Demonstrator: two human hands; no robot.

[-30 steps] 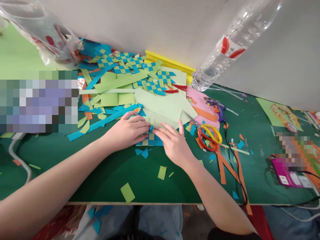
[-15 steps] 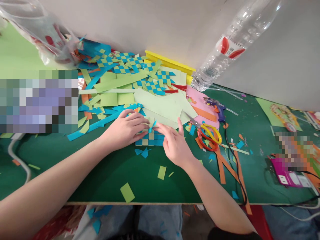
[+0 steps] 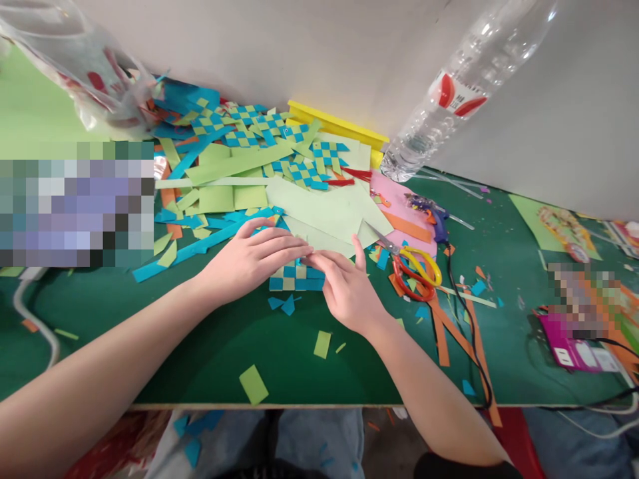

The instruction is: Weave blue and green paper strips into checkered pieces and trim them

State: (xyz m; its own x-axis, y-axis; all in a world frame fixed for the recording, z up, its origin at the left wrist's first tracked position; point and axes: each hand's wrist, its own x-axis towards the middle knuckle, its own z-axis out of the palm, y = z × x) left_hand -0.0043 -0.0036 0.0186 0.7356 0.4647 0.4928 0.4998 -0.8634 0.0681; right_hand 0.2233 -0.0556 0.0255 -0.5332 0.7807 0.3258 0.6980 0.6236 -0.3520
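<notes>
Pale wall behind your green worktop [image 3: 200, 359]. Your left hand [image 3: 249, 261] lies over the blue-and-cream woven paper [image 3: 294, 278], fingers close together, tips meeting those of your right hand [image 3: 349, 283], its index lifted apart. The weave lies flat under both; whether they pinch it, you cannot tell. Scissors [image 3: 412, 266] rest rightward.
</notes>
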